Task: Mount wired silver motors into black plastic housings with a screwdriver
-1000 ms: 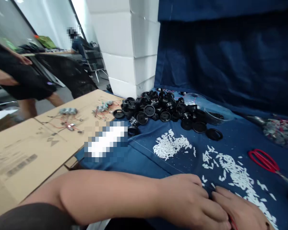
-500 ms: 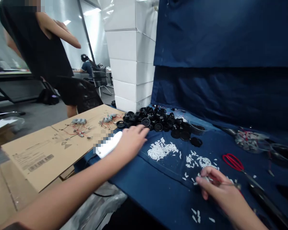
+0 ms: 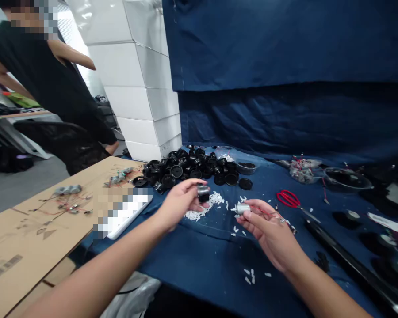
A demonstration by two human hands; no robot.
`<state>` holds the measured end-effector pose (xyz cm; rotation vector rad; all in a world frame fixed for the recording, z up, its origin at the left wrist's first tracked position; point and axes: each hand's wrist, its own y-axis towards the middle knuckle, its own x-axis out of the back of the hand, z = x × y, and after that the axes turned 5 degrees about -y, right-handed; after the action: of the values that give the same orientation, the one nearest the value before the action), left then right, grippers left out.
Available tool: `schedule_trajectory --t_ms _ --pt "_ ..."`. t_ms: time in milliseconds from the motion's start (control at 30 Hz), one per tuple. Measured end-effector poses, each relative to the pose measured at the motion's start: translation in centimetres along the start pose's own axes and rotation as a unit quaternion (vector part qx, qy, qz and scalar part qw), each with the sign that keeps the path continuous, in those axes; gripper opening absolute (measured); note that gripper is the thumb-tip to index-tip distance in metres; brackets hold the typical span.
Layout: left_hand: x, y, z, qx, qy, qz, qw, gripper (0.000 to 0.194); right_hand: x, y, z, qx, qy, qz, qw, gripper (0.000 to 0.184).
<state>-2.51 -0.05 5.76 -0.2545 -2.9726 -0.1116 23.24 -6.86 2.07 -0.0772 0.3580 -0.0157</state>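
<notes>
Small silver DC motor (image 3: 241,209) pinched between thumb and fingertips of right hand (image 3: 268,232), red wires trailing; left hand (image 3: 181,205) curled, pinching black cylindrical housing (image 3: 203,193), both held above blue cloth (image 3: 192,247); black parts pile (image 3: 189,172) at twelve o'clock.

Small black part (image 3: 203,193), partly hidden

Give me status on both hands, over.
Left hand holding dark cylindrical part; right hand holding small silver motor, red wires; white bits scattered on blue cloth.

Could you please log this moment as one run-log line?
left hand: black plastic part | right hand: silver wired motor | near: white pieces
</notes>
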Motion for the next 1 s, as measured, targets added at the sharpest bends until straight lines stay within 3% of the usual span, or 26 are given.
schedule_trajectory --t_ms 133,267,433,667,867,1000 --pt "-7.2 0.7 0.2 0.108 -0.204 0.112 0.966 0.043 0.7 0.4 -0.8 0.058 -0.046 -0.027 0.997 0.052" --pt "-10.2 0.4 1.4 0.172 -0.324 0.141 0.919 0.047 1.3 0.5 -1.0 0.100 -0.115 -0.043 0.987 0.045" --pt "-10.5 -0.3 2.8 0.181 -0.375 0.107 0.903 0.033 1.1 -0.1 -0.8 0.114 -0.174 -0.023 0.978 0.030" --pt "-10.6 -0.8 2.4 0.111 -0.368 0.105 0.917 0.035 0.9 -0.7 -0.8 0.159 -0.251 -0.015 0.955 0.021" --pt "-10.8 -1.3 2.8 0.086 -0.339 0.111 0.930 0.036 0.7 -0.9 -1.1 0.175 -0.226 -0.024 0.958 0.023" --pt "-10.6 -1.2 3.0 0.093 -0.328 0.112 0.934 0.034 0.7 -0.9 -0.6 0.288 -0.319 -0.018 0.903 0.024"
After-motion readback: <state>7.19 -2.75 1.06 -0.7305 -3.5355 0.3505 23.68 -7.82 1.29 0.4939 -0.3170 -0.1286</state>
